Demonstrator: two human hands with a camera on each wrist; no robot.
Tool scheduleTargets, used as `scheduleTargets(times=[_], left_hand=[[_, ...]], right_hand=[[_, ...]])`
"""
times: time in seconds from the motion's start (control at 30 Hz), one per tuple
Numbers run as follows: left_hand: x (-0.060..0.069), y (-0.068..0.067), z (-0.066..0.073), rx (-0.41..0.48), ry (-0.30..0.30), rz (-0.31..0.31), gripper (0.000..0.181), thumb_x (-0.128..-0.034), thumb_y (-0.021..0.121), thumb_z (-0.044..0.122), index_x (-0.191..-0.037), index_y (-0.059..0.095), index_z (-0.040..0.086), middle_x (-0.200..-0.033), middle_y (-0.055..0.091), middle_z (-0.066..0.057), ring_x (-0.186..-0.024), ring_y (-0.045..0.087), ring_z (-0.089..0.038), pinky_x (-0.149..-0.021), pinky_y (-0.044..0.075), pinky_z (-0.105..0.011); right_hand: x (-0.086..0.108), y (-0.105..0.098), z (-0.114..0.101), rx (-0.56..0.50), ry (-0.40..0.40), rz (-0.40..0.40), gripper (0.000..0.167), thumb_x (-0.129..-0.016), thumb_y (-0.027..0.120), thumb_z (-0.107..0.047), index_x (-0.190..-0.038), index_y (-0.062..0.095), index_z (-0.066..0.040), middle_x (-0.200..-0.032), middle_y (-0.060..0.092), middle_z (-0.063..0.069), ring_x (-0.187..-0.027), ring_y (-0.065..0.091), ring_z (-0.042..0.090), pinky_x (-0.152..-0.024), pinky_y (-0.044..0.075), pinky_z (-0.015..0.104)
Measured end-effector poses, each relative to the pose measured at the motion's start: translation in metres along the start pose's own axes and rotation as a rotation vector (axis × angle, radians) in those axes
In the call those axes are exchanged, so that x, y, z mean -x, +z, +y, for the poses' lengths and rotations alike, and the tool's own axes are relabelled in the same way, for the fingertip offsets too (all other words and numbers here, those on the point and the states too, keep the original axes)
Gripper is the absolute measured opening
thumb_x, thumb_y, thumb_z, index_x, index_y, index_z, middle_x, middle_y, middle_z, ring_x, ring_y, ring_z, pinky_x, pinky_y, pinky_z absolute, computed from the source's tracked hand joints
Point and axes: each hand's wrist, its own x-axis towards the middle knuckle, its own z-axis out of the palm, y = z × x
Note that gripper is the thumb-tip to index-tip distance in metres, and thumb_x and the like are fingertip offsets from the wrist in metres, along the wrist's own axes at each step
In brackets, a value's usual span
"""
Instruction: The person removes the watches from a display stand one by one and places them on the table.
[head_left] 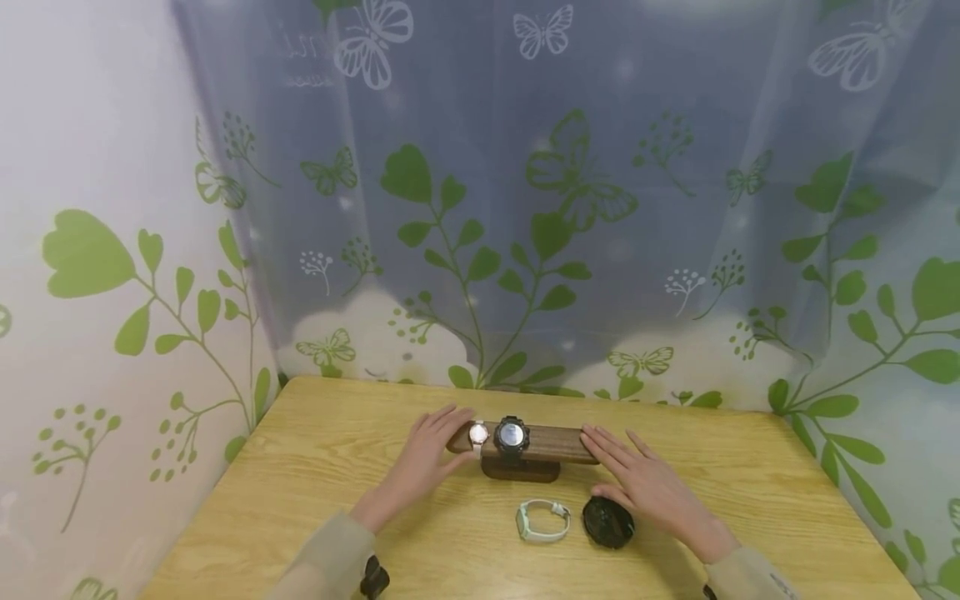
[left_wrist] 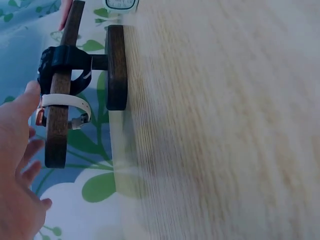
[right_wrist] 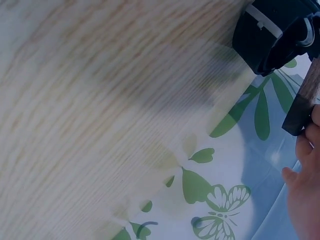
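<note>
"Leaf-patterned curtain point(head_left: 465, 92) behind everything; what stands before it?"

"One wooden table point(head_left: 300, 475), and on it one dark watch stand point(head_left: 543, 446): a single long bar point(head_left: 573, 446) above a single base point(head_left: 521, 471)."

"How many watches?"

"Four (counting both places), split evenly: two on the bar, two down on the wood. Up top, one small white-banded watch point(head_left: 478, 433) sits near the left end, with one larger black watch point(head_left: 512, 435) just beside it."

"And the lower pair?"

"One mint-green watch point(head_left: 522, 523), its strap curved into a loop, and one dark watch point(head_left: 609, 525) to the right of it. They lie near each other, apart, on my side of the stand."

"Your left hand point(head_left: 420, 454)?"

"Loosely open at the left end of the bar, fingers toward the far side, thumb apart from them on the near side. It grips nothing; whether it touches the wood, I cannot tell."

"The right hand point(head_left: 648, 483)?"

"Open as well, long fingers nearly straight, their tips at the right end of the bar. My thumb points lower, close to the dark watch. I hold nothing there either."

"Sleeves?"

"Two pale sleeves point(head_left: 330, 554), one on each arm."
</note>
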Motion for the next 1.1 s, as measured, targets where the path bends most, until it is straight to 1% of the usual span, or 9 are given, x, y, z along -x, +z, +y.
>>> scheduleTargets(times=[0.13,0.23,0.43,0.6,0.7,0.83,0.93,1.1], left_hand=[[-0.007,0.004,-0.004,0.022,0.062,0.004,0.069,-0.0909,0.074,0.040,-0.148,0.051,0.009,-0.150,0.053,-0.011,-0.145,0.039,-0.037,-0.118,0.022,-0.067],[-0.010,0.007,-0.006,0.012,0.084,0.000,0.069,-0.0896,0.076,0.039,-0.147,0.052,0.009,-0.149,0.054,-0.010,-0.144,0.040,-0.037,-0.117,0.024,-0.068],[-0.012,0.011,-0.011,-0.007,0.076,-0.015,0.068,-0.0897,0.076,0.038,-0.147,0.053,0.010,-0.148,0.056,-0.008,-0.144,0.040,-0.036,-0.118,0.023,-0.067],[-0.014,0.013,-0.012,-0.009,0.076,-0.017,0.069,-0.0877,0.078,0.038,-0.146,0.054,0.012,-0.147,0.057,-0.007,-0.145,0.040,-0.035,-0.119,0.022,-0.066],[-0.015,0.014,-0.013,-0.014,0.075,-0.021,0.073,-0.0868,0.078,0.040,-0.149,0.051,0.013,-0.148,0.056,-0.006,-0.145,0.039,-0.033,-0.120,0.022,-0.065],[-0.017,0.016,-0.014,-0.002,0.105,-0.012,0.072,-0.0865,0.080,0.038,-0.148,0.052,0.013,-0.147,0.057,-0.006,-0.144,0.040,-0.034,-0.119,0.023,-0.065],[-0.017,0.015,-0.014,0.003,0.136,0.003,0.068,-0.0860,0.081,0.035,-0.145,0.055,0.013,-0.144,0.059,-0.006,-0.143,0.042,-0.035,-0.119,0.023,-0.066],[-0.017,0.013,-0.016,-0.004,0.143,0.017,0.067,-0.0835,0.084,0.033,-0.142,0.058,0.014,-0.141,0.062,-0.005,-0.142,0.044,-0.035,-0.119,0.022,-0.065]], right_hand=[[0.000,-0.002,-0.001,-0.002,-0.001,0.001,0.079,-0.094,0.069,-0.042,-0.156,0.038,-0.006,-0.161,0.037,0.012,-0.144,0.042,0.030,-0.125,-0.011,0.029],[-0.001,-0.002,-0.001,0.012,-0.006,0.009,0.079,-0.093,0.070,-0.042,-0.156,0.039,-0.005,-0.161,0.039,0.013,-0.143,0.043,0.031,-0.125,-0.012,0.029],[-0.001,0.000,-0.001,-0.002,-0.007,0.013,0.081,-0.090,0.075,-0.037,-0.156,0.039,-0.005,-0.161,0.038,0.012,-0.143,0.044,0.031,-0.125,-0.011,0.029],[0.000,0.000,0.000,-0.026,0.024,-0.013,0.081,-0.092,0.073,-0.037,-0.158,0.035,-0.007,-0.164,0.034,0.009,-0.145,0.040,0.029,-0.125,-0.012,0.028],[0.000,-0.001,-0.001,-0.026,0.028,-0.016,0.081,-0.093,0.073,-0.037,-0.158,0.035,-0.008,-0.163,0.034,0.009,-0.146,0.040,0.029,-0.124,-0.012,0.028],[0.000,-0.001,-0.001,-0.013,0.018,-0.001,0.081,-0.091,0.074,-0.037,-0.157,0.037,-0.007,-0.162,0.036,0.010,-0.144,0.042,0.029,-0.125,-0.011,0.028],[0.000,0.000,-0.001,0.002,0.014,0.008,0.082,-0.089,0.075,-0.037,-0.156,0.038,-0.007,-0.162,0.037,0.011,-0.144,0.043,0.029,-0.124,-0.011,0.029],[0.000,0.000,-0.001,0.014,0.020,0.003,0.083,-0.089,0.076,-0.037,-0.157,0.038,-0.007,-0.162,0.037,0.010,-0.144,0.042,0.028,-0.124,-0.013,0.029]])
